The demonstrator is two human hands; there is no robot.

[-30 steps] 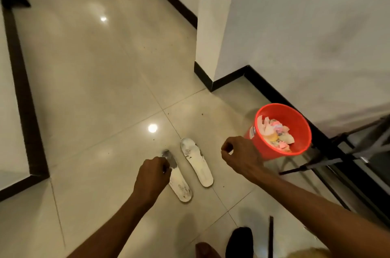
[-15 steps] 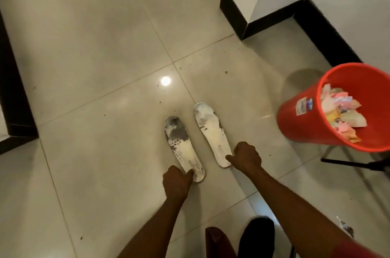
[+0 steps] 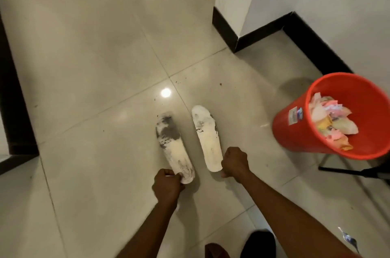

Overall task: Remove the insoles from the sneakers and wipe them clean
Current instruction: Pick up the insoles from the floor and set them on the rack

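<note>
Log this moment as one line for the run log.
left hand at dirty insole heel | right hand at cleaner insole heel | both flat on floor | red bin right

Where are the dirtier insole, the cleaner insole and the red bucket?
Dirtier insole [image 3: 173, 148]: head view, on its pale middle, below the grey stain.
Cleaner insole [image 3: 207, 138]: head view, on its middle.
Red bucket [image 3: 295, 131]: head view, on its outer wall under the label.
</note>
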